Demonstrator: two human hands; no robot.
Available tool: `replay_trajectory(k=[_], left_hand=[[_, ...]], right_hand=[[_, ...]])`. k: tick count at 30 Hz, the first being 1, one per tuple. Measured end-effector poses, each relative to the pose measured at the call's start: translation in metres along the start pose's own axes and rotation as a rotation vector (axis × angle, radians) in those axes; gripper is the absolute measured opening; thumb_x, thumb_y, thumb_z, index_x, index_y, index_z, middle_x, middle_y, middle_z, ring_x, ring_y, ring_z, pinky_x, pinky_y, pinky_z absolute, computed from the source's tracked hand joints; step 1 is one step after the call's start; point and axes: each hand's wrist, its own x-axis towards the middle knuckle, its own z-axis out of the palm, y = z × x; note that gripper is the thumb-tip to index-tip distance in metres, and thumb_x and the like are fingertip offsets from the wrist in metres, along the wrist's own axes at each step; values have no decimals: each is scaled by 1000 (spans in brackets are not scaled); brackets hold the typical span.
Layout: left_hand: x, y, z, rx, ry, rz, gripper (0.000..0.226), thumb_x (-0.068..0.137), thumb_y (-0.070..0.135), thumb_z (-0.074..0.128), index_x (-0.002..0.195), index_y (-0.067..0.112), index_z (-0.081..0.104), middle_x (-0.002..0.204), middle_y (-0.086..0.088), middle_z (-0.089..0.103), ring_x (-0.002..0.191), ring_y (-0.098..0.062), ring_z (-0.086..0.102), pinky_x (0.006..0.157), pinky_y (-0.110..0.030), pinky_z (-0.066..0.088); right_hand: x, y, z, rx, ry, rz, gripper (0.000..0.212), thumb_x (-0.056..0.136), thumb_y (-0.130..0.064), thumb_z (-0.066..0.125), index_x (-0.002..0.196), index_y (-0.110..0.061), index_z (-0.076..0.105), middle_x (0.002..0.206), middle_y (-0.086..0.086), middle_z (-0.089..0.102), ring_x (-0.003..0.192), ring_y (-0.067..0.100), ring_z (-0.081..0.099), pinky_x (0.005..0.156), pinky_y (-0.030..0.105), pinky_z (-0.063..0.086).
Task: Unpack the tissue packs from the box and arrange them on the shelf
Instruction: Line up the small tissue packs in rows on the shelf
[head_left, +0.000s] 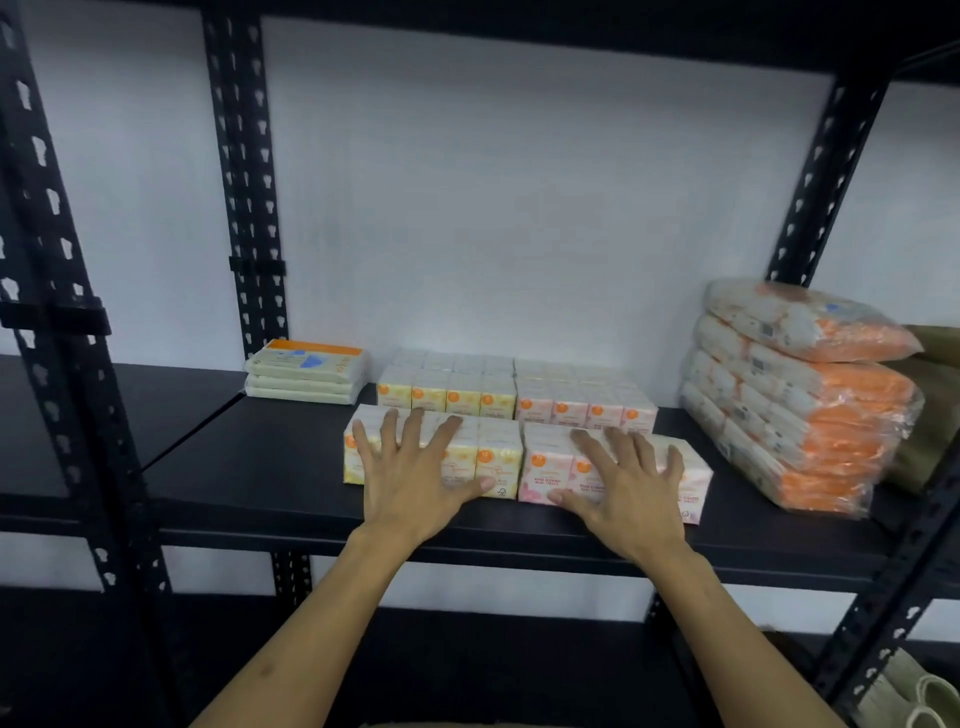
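Under spread fingers (410, 431) — front tissue packs (498, 460), touching.

The pink tissue pack (550, 470) at the front edge of the shelf (249, 467) reads "ROSE SCENTED MINI TISSUE" in small pink capitals; the yellow tissue pack (498, 462) beside it shows "10" in an orange circle; other print is too blurred to read
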Motion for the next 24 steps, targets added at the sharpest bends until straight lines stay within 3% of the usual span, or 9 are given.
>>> replay_trajectory(k=[6, 13, 24], left_hand=[[17, -3, 16, 6, 94, 7, 93, 75, 96, 30, 152, 45, 36, 163, -4, 32, 153, -34, 17, 118, -67, -6], [38, -1, 26, -3, 65, -4, 96, 74, 97, 26, 155, 48, 24, 167, -2, 21, 155, -32, 7, 117, -65, -13], [58, -1, 44, 18, 116, 13, 92, 77, 96, 28, 154, 47, 27, 166, -4, 25, 154, -34, 12, 117, -66, -9]], right_hand=[[22, 4, 22, 4, 105, -38, 80, 78, -87, 36, 142, -41, 48, 144, 6, 53, 137, 33, 44, 109, 69, 23], [41, 8, 40, 29, 140, -32, 80, 79, -88, 36, 145, -43, 44, 150, 5, 47, 141, 30, 38, 113, 66, 15], [62, 18, 54, 84, 180, -56, 79, 78, -88, 37, 144, -44, 41, 149, 3, 42, 141, 27, 35, 114, 65, 14]])
